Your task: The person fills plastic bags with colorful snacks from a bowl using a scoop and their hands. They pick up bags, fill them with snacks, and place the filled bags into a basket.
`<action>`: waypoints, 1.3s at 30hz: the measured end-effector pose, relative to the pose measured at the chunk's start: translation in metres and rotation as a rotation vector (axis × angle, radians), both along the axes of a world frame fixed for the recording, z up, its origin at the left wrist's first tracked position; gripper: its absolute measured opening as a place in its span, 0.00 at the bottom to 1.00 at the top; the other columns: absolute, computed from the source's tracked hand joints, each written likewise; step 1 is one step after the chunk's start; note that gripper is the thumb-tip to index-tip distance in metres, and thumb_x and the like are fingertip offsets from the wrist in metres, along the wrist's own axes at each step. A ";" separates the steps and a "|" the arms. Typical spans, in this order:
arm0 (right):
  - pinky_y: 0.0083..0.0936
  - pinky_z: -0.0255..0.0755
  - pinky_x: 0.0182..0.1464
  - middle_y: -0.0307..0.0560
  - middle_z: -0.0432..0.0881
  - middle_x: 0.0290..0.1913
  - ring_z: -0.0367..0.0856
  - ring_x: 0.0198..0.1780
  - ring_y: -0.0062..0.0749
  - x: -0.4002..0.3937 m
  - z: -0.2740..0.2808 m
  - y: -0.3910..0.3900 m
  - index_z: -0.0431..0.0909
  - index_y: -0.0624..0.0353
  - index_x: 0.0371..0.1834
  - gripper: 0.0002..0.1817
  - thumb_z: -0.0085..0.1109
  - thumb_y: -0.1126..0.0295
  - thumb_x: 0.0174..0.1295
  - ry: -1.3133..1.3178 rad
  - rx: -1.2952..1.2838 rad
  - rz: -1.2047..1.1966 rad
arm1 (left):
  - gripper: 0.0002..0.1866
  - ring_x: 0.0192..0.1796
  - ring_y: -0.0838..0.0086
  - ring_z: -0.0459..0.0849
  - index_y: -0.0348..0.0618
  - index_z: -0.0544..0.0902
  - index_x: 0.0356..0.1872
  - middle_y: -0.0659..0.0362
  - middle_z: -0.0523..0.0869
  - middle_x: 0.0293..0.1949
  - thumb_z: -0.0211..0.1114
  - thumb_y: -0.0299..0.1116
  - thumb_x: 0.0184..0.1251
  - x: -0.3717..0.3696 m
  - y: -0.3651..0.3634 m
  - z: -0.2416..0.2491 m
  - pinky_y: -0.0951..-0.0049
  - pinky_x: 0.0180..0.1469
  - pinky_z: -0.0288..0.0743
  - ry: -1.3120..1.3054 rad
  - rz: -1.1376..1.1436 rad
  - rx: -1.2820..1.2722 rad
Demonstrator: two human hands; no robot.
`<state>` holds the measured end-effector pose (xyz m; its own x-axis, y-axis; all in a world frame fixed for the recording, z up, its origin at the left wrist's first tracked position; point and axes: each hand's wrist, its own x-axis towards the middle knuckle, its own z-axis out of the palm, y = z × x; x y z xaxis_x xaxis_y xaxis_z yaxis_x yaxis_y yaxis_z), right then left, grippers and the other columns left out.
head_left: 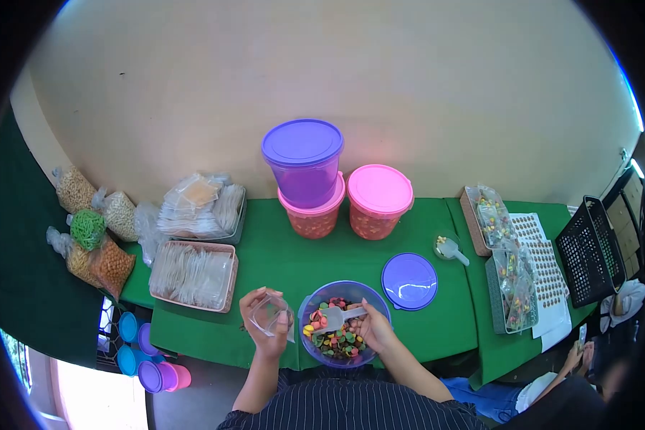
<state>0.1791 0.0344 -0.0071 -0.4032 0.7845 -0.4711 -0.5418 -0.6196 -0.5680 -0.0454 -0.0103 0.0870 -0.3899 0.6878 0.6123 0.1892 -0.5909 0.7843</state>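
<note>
My left hand point(269, 326) grips a clear plastic pouch point(270, 314), its mouth spread apart, just left of a purple tub point(315, 290). Inside the tub lie colourful snack pieces point(340, 347) in red, green, yellow and brown. My right hand point(374, 328) is closed on the handle of a clear scoop point(331, 319), whose bowl sits over the snacks with a few pieces at its edge. A round purple lid point(409, 281) rests on the green cloth right of the tub.
Baskets of clear pouches point(193, 276) stand left, beside bagged snacks point(111, 265). Lidded buckets point(381, 201) line the wall. A second scoop point(451, 249), baskets of filled packets point(512, 290), sticker sheets point(545, 258) and a black crate point(591, 251) are right. Another person's hands point(580, 355) show lower right.
</note>
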 end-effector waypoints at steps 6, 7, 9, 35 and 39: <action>0.26 0.73 0.36 0.39 0.79 0.30 0.75 0.29 0.23 0.004 -0.006 0.000 0.76 0.58 0.41 0.18 0.47 0.54 0.71 0.076 0.029 -0.050 | 0.33 0.48 0.65 0.76 0.36 0.62 0.60 0.48 0.76 0.46 0.61 0.48 0.61 -0.006 -0.006 -0.006 0.64 0.52 0.71 -0.120 -0.073 -0.021; 0.26 0.73 0.36 0.39 0.79 0.30 0.75 0.29 0.23 0.006 -0.004 -0.001 0.76 0.58 0.41 0.18 0.47 0.54 0.71 0.072 0.031 -0.047 | 0.34 0.49 0.64 0.76 0.36 0.62 0.60 0.47 0.76 0.46 0.60 0.50 0.62 -0.007 -0.006 -0.006 0.64 0.52 0.71 -0.131 -0.085 -0.027; 0.26 0.73 0.36 0.39 0.77 0.30 0.74 0.29 0.23 0.010 0.003 -0.004 0.76 0.60 0.41 0.18 0.45 0.56 0.72 0.063 0.056 -0.126 | 0.34 0.49 0.64 0.76 0.36 0.63 0.60 0.47 0.76 0.46 0.61 0.49 0.62 -0.007 -0.005 -0.006 0.64 0.52 0.71 -0.122 -0.068 -0.017; 0.18 0.60 0.13 0.44 0.73 0.14 0.67 0.11 0.21 0.047 0.097 -0.011 0.72 0.62 0.17 0.26 0.45 0.58 0.73 -0.546 0.544 -0.724 | 0.51 0.63 0.49 0.70 0.46 0.59 0.70 0.46 0.68 0.59 0.77 0.44 0.43 0.065 0.022 -0.047 0.52 0.67 0.59 0.517 -0.694 -0.419; 0.17 0.61 0.15 0.43 0.75 0.15 0.68 0.12 0.19 0.045 0.095 -0.019 0.73 0.63 0.17 0.25 0.46 0.59 0.73 -0.689 0.614 -0.633 | 0.52 0.62 0.53 0.67 0.48 0.58 0.72 0.48 0.67 0.58 0.75 0.43 0.41 0.064 0.018 -0.039 0.54 0.65 0.56 0.666 -0.655 -0.389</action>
